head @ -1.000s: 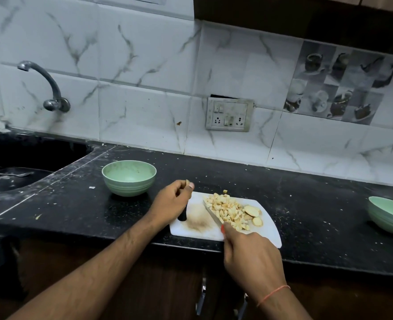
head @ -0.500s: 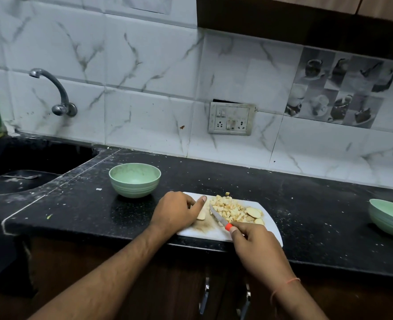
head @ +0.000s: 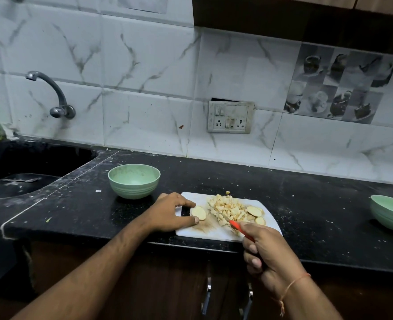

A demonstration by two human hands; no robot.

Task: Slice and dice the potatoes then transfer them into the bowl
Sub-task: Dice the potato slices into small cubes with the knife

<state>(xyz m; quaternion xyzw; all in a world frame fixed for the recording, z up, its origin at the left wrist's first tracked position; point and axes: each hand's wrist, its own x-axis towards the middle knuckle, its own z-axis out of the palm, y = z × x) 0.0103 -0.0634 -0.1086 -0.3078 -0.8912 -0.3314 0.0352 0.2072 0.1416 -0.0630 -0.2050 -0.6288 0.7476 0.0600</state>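
Potato slice (head: 198,212) pinched by left hand (head: 172,212) fingers beside diced pile (head: 225,210); right hand (head: 268,255) clamps knife (head: 238,227), risking nicked fingertips.

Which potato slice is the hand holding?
The left hand pinches the potato slice at the cutting board's left end; the other slices lie untouched right of the diced pile.

Black speckled counter (head: 306,204) — white cutting board (head: 214,234); two green bowls (head: 134,181) (head: 390,212).

Diced potato pile (head: 227,210) mid-board; slices (head: 256,214) beside; bowl (head: 134,180) apparently empty.
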